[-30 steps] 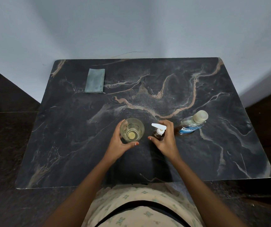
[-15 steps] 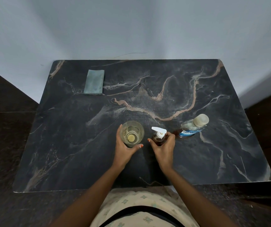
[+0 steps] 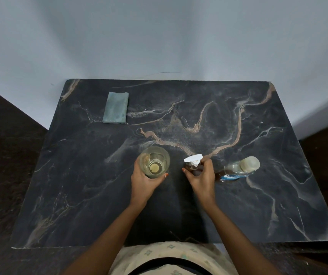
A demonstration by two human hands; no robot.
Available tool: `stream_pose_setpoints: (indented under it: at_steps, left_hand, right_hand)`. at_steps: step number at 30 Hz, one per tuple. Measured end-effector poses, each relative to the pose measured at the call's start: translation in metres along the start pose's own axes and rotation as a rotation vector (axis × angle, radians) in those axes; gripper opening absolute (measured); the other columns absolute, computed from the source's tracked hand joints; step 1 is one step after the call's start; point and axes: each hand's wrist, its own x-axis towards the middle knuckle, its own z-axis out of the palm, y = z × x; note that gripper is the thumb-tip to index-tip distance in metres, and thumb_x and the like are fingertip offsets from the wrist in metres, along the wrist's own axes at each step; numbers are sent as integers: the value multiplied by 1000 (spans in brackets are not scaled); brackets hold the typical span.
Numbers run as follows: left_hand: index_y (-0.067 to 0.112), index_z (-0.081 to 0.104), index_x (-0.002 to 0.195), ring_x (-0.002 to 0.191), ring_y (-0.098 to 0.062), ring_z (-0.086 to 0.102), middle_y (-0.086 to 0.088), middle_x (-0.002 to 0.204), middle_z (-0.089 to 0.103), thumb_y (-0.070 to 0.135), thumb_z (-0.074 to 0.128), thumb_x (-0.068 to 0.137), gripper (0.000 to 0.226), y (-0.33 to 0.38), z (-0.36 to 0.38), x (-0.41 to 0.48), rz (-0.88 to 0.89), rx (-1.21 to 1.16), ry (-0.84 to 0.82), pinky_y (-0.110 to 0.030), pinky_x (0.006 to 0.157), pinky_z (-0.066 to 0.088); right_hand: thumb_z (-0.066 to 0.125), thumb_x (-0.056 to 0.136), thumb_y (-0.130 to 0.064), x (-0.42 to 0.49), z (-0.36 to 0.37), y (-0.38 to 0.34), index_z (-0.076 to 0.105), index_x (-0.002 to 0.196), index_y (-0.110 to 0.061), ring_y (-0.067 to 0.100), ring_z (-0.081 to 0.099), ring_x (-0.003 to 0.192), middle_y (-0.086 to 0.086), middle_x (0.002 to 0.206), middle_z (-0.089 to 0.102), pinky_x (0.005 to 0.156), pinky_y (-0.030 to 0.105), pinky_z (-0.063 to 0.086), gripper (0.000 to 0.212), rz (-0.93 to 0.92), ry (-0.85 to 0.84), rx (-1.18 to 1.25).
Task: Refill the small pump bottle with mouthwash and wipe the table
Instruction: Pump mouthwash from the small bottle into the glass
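Item: small pump bottle (image 3: pixel 192 166), near-centre of surface (image 3: pixel 278 195); right grip (image 3: pixel 200 178) curled round it. Left grip (image 3: pixel 144 182) clasps glass (image 3: pixel 154 162). Handling: hold base steady, unscrew pump squarely, keep upright.

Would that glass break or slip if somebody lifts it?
Probably breakable: the glass is clear and hard-looking. Maybe a bit heavy: it seems to hold yellowish liquid. The left hand curls round it, so slipping seems unlikely.

**Layout on the table**

Three vessels are set in a row at mid-table (image 3: pixel 278 205): a glass (image 3: pixel 154 162) at left, the small pump bottle (image 3: pixel 193 165) just right of it, and the mouthwash bottle (image 3: pixel 238 169) further right. A cloth (image 3: pixel 116 107) is laid towards the far left corner, well apart.
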Motion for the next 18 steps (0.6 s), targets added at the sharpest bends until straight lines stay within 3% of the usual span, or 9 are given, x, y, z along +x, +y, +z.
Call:
stream_pose_setpoints:
  at_steps: [3,6,9,13,18]
  left_hand:
    - [38,40,117,93,7,52,26,103,52,26,87,51,83,10,-3,24,19,3,29,6,75,34]
    - [28,43,122,99,0,53,16,110,54,25,88,51,84,18,-4,54,30,6,57,5,77,34]
    - [19,43,125,107,-7,52,10,115,53,23,88,52,86,25,-2,83,41,0,67,-4,83,37]
    - [24,44,123,99,-4,54,11,111,55,23,87,53,82,33,0,121,48,8,68,2,76,38]
    - [17,42,126,109,-14,54,-3,121,57,22,87,55,85,38,7,164,0,3,120,-20,90,42]
  right_hand:
    - [75,69,-1,21,8,-10,50,99,-23,21,57,98,2,104,55,87,29,47,45,-58,-7,-41]
    - [72,70,3,47,18,-21,53,108,-4,26,56,100,10,106,57,90,35,47,42,-82,-11,-54]
    - [68,75,5,73,29,-33,48,121,-3,22,54,108,12,118,57,97,33,44,51,-53,-41,-32]
    - [64,77,8,107,42,-45,46,125,-7,9,53,102,5,116,58,88,10,41,54,-17,-46,30]
    - [59,79,9,150,57,-52,44,128,-11,9,52,102,0,112,57,87,8,37,55,-9,-74,6]
